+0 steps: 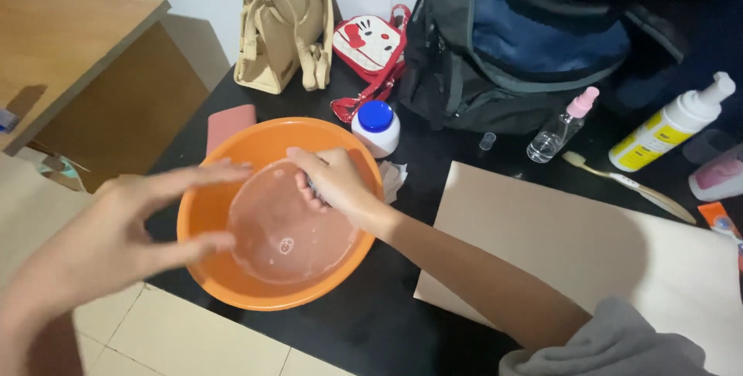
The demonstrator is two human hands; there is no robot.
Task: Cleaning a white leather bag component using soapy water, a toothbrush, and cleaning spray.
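An orange plastic basin (pixel 224 275) sits at the near edge of a black table and holds soapy, slightly cloudy water (pixel 286 240). My right hand (pixel 329 179) reaches into the basin from the right, fingers curled around a small dark thing that is mostly hidden. My left hand (pixel 147 221) is over the basin's left rim, thumb and fingers spread apart, touching or just above the rim, holding nothing.
Behind the basin stand a white jar with a blue lid (pixel 376 126), a beige handbag (pixel 285 28), a red-and-white pouch (pixel 370 47) and a dark backpack (pixel 526 43). A clear spray bottle (pixel 561 130), toothbrush (pixel 627 184), pump bottle (pixel 672 124) and beige board (pixel 588 244) lie right. A wooden desk (pixel 70 43) stands left.
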